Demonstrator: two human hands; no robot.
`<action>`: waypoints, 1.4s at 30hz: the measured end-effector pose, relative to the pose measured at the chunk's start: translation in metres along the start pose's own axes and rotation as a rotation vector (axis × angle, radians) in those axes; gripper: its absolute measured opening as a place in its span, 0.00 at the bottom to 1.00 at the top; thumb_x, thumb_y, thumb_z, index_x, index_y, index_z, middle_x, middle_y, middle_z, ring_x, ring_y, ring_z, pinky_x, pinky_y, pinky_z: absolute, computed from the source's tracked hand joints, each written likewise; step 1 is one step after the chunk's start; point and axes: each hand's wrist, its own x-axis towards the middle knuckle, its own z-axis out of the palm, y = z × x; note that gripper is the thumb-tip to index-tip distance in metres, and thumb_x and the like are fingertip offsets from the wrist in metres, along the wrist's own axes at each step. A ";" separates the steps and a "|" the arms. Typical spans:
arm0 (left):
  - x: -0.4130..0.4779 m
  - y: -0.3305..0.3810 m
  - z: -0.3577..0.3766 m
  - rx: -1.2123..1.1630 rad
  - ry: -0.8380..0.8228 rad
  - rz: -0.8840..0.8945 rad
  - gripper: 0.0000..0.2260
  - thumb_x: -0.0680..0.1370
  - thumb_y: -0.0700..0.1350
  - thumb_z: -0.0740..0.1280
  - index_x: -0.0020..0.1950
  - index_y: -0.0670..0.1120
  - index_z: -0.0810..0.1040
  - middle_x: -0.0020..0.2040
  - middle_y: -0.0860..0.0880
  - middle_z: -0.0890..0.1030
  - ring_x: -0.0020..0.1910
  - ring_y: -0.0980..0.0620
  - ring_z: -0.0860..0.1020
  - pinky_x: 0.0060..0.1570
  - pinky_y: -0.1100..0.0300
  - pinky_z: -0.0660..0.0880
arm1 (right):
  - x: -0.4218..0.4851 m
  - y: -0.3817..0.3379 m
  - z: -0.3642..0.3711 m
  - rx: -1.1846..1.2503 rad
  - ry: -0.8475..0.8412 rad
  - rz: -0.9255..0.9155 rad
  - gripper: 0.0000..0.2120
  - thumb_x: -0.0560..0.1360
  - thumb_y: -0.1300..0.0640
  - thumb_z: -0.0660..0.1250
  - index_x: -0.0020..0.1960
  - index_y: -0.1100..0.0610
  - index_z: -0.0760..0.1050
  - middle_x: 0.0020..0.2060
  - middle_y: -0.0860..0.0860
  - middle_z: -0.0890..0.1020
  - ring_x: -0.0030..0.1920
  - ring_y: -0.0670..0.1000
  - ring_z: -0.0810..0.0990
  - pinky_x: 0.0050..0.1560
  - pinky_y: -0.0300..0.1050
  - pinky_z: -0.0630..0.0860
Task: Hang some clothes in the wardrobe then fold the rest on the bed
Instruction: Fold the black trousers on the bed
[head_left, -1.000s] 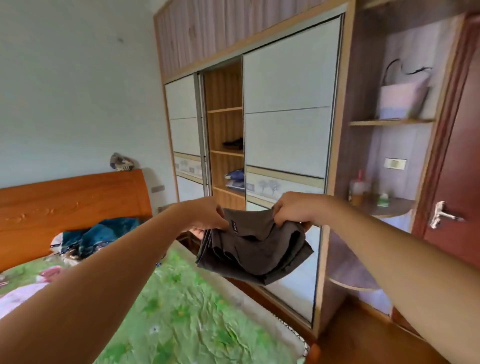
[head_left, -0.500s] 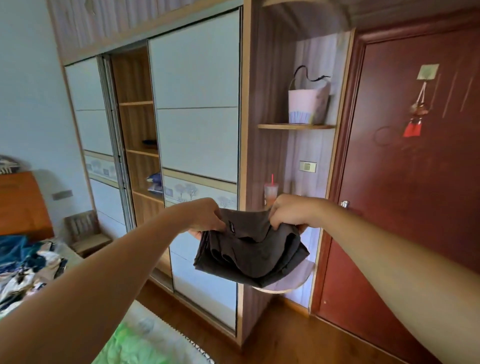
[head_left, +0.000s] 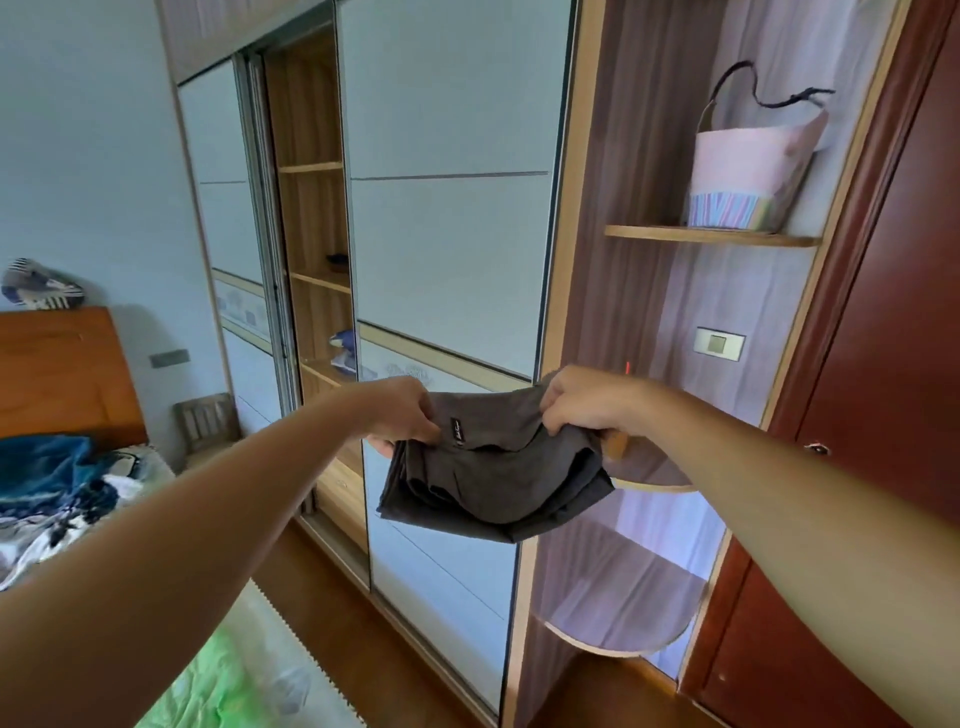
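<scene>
The only marking found was a small black tag (head_left: 455, 430) stitched to the upper fold of the dark grey garment (head_left: 493, 483). It carried white script too small to read. No other writing could be made out in the room.

Against half a second earlier, the view had swung left. The red-brown door (head_left: 883, 364) now filled less of the right side, and its hanging red tassel was out of frame. The pink bag (head_left: 748, 171) on its shelf sat further right, and more of the orange headboard (head_left: 57, 374) showed. The grip and the garment's shape were unchanged.

The garment hung in the air at arm's length, in front of the white sliding door of the wardrobe (head_left: 447, 234). It was clear of the bed (head_left: 234, 675) and loosely folded in several layers. The left hand (head_left: 410, 415) pinched its upper left edge, thumb on top just beside the tag and fingers curled beneath the cloth. The right hand (head_left: 582, 400) clenched the upper right edge, cloth bunched under the knuckles. The bulk of the fabric sagged below and between both hands.
</scene>
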 end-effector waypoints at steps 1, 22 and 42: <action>0.015 -0.007 -0.007 0.011 0.009 -0.016 0.14 0.77 0.46 0.71 0.61 0.42 0.80 0.54 0.44 0.80 0.43 0.51 0.80 0.32 0.64 0.76 | 0.021 -0.003 0.001 -0.014 -0.014 -0.031 0.05 0.68 0.63 0.68 0.35 0.57 0.74 0.31 0.55 0.71 0.32 0.53 0.69 0.29 0.41 0.64; 0.178 -0.119 -0.047 0.023 0.158 -0.440 0.12 0.76 0.46 0.72 0.57 0.43 0.80 0.56 0.43 0.82 0.51 0.47 0.82 0.38 0.61 0.78 | 0.309 -0.036 0.055 -0.062 -0.303 -0.340 0.02 0.73 0.64 0.64 0.44 0.61 0.75 0.36 0.58 0.73 0.34 0.56 0.73 0.33 0.44 0.71; 0.350 -0.337 -0.176 0.037 0.208 -0.544 0.11 0.77 0.45 0.71 0.59 0.44 0.80 0.57 0.45 0.81 0.47 0.51 0.79 0.37 0.66 0.72 | 0.591 -0.201 0.148 -0.016 -0.351 -0.424 0.08 0.71 0.65 0.68 0.50 0.62 0.78 0.45 0.63 0.82 0.44 0.62 0.83 0.43 0.56 0.84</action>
